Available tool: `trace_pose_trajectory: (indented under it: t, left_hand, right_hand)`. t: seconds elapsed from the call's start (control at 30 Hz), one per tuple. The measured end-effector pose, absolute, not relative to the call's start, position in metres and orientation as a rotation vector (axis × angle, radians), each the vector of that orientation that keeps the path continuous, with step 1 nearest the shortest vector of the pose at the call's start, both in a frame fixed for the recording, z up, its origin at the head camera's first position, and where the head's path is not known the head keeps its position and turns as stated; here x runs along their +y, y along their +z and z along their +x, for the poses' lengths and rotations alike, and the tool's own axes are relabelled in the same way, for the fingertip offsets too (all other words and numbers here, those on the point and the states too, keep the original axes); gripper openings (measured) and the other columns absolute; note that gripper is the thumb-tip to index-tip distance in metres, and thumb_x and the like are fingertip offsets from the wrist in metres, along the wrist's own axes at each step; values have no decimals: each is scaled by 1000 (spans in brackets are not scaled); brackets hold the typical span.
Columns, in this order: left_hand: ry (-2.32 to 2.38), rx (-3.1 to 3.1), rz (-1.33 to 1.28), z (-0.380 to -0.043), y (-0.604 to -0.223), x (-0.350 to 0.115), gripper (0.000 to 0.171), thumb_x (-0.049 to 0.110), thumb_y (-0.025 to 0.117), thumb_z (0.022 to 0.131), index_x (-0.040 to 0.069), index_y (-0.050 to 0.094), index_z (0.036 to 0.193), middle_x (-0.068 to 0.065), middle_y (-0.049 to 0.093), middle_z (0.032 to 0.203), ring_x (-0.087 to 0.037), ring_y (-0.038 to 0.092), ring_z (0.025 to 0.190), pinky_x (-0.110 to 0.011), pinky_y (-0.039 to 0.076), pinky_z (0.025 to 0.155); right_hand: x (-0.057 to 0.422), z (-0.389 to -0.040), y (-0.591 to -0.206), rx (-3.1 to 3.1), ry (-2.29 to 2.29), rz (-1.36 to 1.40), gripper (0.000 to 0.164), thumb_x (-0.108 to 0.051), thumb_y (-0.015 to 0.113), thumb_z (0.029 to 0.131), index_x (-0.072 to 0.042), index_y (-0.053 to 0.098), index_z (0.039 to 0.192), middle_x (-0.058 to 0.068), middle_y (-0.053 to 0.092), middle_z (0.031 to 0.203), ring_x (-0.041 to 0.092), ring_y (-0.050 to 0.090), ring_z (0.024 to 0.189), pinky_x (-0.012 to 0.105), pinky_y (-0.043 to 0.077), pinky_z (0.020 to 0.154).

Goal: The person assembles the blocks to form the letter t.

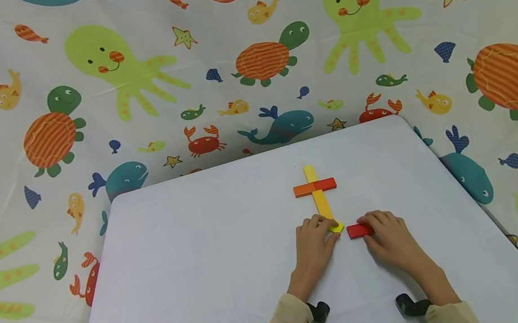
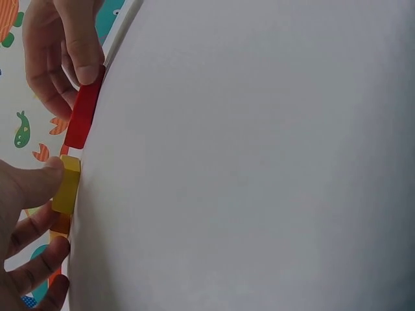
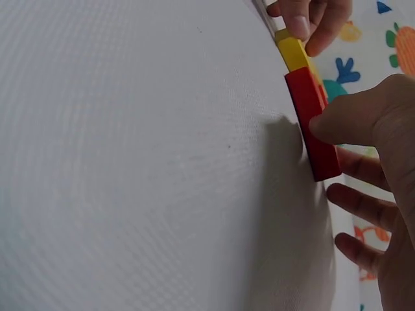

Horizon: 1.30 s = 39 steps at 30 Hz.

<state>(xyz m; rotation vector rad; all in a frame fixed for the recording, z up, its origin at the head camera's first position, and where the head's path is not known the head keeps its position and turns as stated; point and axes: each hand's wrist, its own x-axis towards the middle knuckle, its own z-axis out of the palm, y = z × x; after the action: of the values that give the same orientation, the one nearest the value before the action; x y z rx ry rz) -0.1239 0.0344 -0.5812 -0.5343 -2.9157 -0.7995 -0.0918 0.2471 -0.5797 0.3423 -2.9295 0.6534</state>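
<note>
In the head view, my left hand [image 1: 313, 246] pinches a small yellow block [image 1: 337, 228] between thumb and fingers at the near end of a cross of blocks on the table. My right hand [image 1: 394, 239] grips a red block [image 1: 359, 230] by its right end, just right of the yellow one. Seen from the right wrist, the thumb lies on the side of that red block [image 3: 311, 123]. The cross has a yellow block [image 1: 309, 173] on top, an orange block [image 1: 304, 190] and another red block [image 1: 326, 184] as arms, and a yellow block [image 1: 321, 204] as stem.
A white-covered table [image 1: 194, 264] with rounded far corners lies under the hands. Behind and beside it hangs a cloth [image 1: 202, 68] printed with sea animals. Small black devices [image 1: 319, 312] are worn on both wrists.
</note>
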Motion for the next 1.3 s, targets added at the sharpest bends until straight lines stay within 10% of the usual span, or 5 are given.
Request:
trace_pose_trajectory:
  t: [1.3]
  left_hand:
    - [-850, -2857, -470, -124, -585, 36, 22, 36, 80, 92, 26, 77, 111, 7, 71, 112, -15, 63, 106, -34, 48, 95]
  right_hand:
    - [241, -98, -581, -2907, 646, 400, 39, -15, 80, 90, -11, 69, 127, 14, 66, 126, 40, 55, 122, 65, 44, 99]
